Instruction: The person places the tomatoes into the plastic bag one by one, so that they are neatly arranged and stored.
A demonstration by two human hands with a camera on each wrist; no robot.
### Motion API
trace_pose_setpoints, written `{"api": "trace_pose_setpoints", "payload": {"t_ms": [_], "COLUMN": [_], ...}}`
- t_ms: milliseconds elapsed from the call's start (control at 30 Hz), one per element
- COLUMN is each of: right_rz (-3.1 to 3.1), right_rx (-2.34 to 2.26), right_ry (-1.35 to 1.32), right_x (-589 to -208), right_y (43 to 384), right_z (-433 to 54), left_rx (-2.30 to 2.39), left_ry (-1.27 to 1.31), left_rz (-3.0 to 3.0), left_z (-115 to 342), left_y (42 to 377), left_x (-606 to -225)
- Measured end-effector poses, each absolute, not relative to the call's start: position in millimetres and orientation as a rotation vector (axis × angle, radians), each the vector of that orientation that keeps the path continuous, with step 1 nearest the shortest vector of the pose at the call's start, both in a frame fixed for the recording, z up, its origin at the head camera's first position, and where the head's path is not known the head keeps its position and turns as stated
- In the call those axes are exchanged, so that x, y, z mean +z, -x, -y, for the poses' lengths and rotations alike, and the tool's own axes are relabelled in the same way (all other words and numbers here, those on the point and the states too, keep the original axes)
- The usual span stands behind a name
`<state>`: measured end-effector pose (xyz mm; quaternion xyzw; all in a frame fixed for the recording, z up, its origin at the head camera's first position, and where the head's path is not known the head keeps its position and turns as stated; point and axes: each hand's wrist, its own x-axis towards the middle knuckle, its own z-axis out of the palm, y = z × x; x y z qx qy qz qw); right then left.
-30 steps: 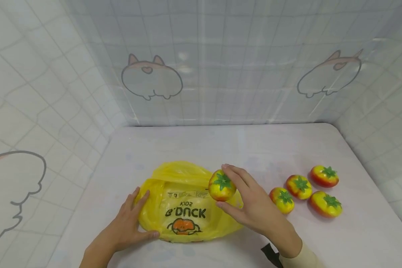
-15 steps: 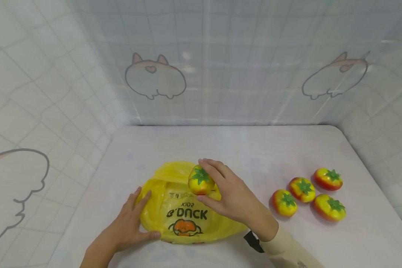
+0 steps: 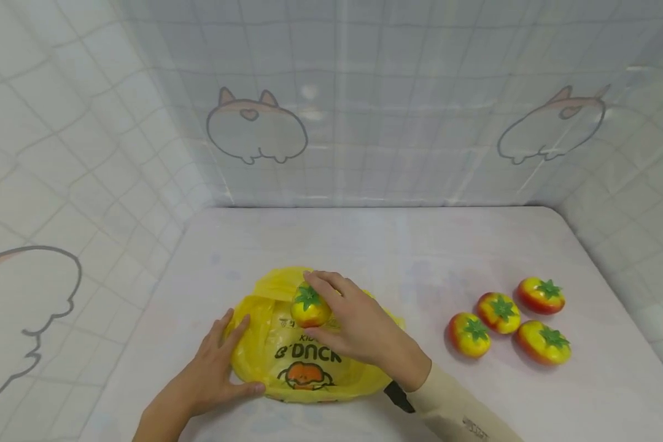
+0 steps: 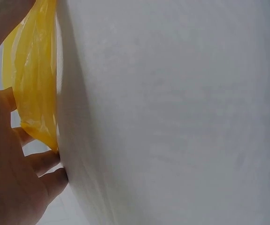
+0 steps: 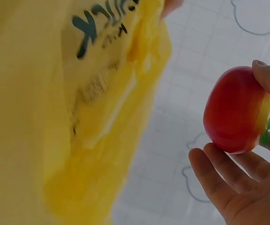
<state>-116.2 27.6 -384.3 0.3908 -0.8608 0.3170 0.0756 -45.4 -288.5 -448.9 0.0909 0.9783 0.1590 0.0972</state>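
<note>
1. Left of the right hand's (image 3: 359,322) grip, we see the left hand (image 3: 212,365), fingers spread apart, touching the bag's left edge.
2. Beneath the grip, and reaching to both sides, we find the yellow bag (image 3: 304,374) on the pale table (image 3: 353,239), its orange-and-black drawing nearer us than the grip.
3. In the grip itself we see the red-and-yellow fruit (image 3: 309,310), pinched between thumb and fingers, which stand only its width apart; the right wrist view shows it clear of the bag.
4. Right of the grip we count four similar fruits (image 3: 498,313) grouped together, well apart from it.
</note>
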Motion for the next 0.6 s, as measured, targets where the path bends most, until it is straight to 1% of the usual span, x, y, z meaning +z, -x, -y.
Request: {"api": "trace_pose_setpoints", "payload": {"t_ms": [367, 600], "right_rz": [2.729, 2.771], "right_rx": [0.766, 0.700], "right_ry": [-1.259, -1.266], "right_x": [-414, -427], "right_y": [114, 117], "right_z": [8, 21], "left_rx": [0.452, 0.467], "left_ry": [-0.259, -0.289], "left_rz": [-2.864, -2.881], "left_z": [290, 288], "left_y": [42, 45], "left_x": [-449, -451]}}
